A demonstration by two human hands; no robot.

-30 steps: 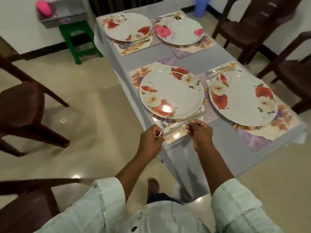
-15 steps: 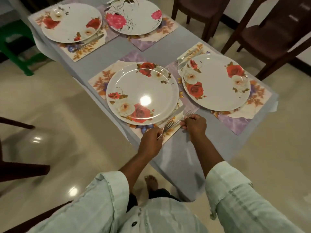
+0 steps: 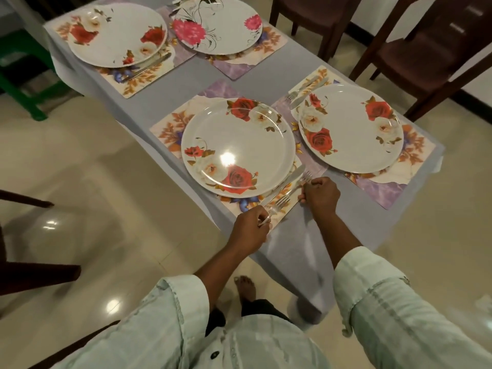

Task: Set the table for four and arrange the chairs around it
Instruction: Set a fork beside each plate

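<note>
Cutlery, nearest setting. One fork [image 3: 279, 203] lies on the near edge of the floral placemat [image 3: 170, 129], just beside the rose-patterned plate [image 3: 239, 147], tines toward the right hand. The left hand [image 3: 251, 226] pinches its handle end between curled fingers. A second fork [image 3: 303, 181] lies further along the same edge, and the right hand [image 3: 320, 195], fingers curled, holds its handle. A table knife [image 3: 286, 181] rests between these forks and the plate rim, touching neither hand.

Handling, by judgement: the forks look like thin polished metal, light, stiff and somewhat slippery; best taken at the handle end, as now, and slid or lifted flat. The plate appears glossy and rigid, likely breakable; it should be lifted by the rim with both hands.

Surroundings. Grey tablecloth [image 3: 266, 75] over the table, hanging past the near corner. Three further settings: a rose plate [image 3: 351, 129] to the right with cutlery at its far side, a rose plate [image 3: 117, 35] at the far left with cutlery beside it, and a pink-flower plate [image 3: 218, 25] at the far end. Dark brown chairs [image 3: 415, 54] stand near the table's right side, not drawn in; another chair [image 3: 32, 272] stands well apart at left. A green stool [image 3: 24, 75] is beyond the far left corner.

Markings: no brand, label or legible writing visible.
</note>
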